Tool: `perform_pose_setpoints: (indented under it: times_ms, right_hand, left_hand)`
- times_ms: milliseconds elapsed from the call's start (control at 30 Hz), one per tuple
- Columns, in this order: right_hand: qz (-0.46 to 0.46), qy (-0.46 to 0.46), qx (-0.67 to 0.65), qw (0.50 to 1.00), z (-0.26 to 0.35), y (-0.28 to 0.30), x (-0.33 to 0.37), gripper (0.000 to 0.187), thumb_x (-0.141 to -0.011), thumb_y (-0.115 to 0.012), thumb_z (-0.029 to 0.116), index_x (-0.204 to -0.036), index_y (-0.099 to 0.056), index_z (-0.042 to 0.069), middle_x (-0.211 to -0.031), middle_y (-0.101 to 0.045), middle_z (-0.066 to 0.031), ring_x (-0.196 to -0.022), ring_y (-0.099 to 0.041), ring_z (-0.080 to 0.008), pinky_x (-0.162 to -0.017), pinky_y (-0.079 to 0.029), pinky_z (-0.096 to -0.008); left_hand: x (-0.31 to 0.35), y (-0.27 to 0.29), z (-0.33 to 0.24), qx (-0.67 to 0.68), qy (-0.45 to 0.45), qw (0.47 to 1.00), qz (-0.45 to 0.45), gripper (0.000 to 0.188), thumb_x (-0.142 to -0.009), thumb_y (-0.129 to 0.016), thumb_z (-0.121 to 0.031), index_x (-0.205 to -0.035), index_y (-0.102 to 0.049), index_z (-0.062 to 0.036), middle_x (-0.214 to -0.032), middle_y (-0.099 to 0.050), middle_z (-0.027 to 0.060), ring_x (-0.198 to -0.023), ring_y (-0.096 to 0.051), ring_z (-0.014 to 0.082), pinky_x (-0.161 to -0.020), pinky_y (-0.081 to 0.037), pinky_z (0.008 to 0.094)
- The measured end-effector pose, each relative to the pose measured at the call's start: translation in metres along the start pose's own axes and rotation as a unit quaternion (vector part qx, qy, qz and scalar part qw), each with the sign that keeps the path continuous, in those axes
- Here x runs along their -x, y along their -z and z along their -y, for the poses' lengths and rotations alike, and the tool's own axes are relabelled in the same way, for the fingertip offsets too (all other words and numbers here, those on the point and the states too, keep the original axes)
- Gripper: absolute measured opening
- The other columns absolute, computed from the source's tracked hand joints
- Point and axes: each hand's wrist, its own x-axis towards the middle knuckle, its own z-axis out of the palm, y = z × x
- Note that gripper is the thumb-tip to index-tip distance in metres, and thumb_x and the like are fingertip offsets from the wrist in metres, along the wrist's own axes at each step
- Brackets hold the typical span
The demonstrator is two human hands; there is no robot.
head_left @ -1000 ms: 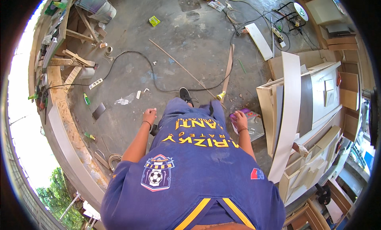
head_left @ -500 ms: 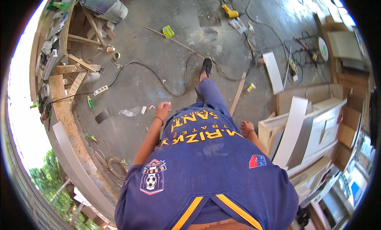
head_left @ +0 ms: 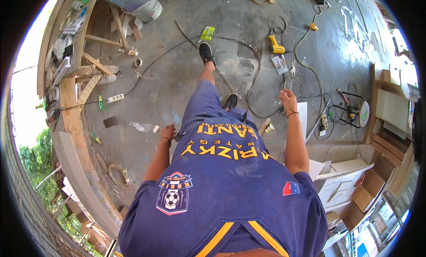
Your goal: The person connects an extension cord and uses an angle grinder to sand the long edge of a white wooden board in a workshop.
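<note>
My left hand (head_left: 167, 132) hangs beside my left hip above the floor, its fingers loosely apart and foreshortened, with nothing seen in it. Out in front to the right, my right hand (head_left: 289, 101) is lifted, its fingers relaxed and slightly bent, holding nothing visible. Below and beside it lies a white panel (head_left: 302, 119). One foot in a black shoe (head_left: 206, 53) is stretched forward, close to a bright green packet (head_left: 207, 33). The other shoe (head_left: 230, 101) is nearer my body, beside a dark cable.
A yellow power tool (head_left: 276, 46) lies on the floor ahead, with a plastic packet (head_left: 279, 64) near it. Dark and yellowish cables cross the floor. Wooden framing (head_left: 73, 110), a power strip (head_left: 116, 98) and a bucket (head_left: 148, 8) are at left. Panels and boxes (head_left: 366, 186) stand at right.
I have stepped forward, and the other foot now leads. My right hand has swung forward and up, while my left hand has dropped back toward my hip. The wooden panels at right have slid backward in view.
</note>
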Motion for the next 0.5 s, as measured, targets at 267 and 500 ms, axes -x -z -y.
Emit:
perform_pose_setpoints:
  times_ms: [267, 500]
  right_hand:
    - [0.001, 0.124, 0.483, 0.867, -0.009, -0.041, -0.055, 0.022, -0.085, -0.049, 0.022, -0.092, -0.063, 0.008, -0.09, -0.063, -0.0112, -0.083, -0.06, -0.0282, -0.074, -0.048, -0.0431]
    - [0.112, -0.242, 0.237, 0.934, 0.051, -0.091, -0.05, 0.04, -0.078, -0.061, 0.037, -0.1, -0.066, 0.004, -0.08, -0.067, -0.0112, -0.068, -0.065, -0.0227, -0.06, -0.053, -0.0374]
  left_hand:
    - [-0.103, -0.025, -0.09, -0.383, -0.196, 0.902, 0.034, 0.04, -0.087, -0.053, -0.044, -0.102, -0.058, -0.0078, -0.088, -0.063, 0.0036, -0.076, -0.061, 0.0167, -0.061, -0.044, 0.0332]
    - [-0.157, 0.016, -0.35, 0.12, -0.035, 0.992, -0.01, 0.04, -0.088, -0.052, -0.046, -0.106, -0.055, -0.0114, -0.092, -0.062, 0.0017, -0.078, -0.059, 0.017, -0.062, -0.042, 0.0344]
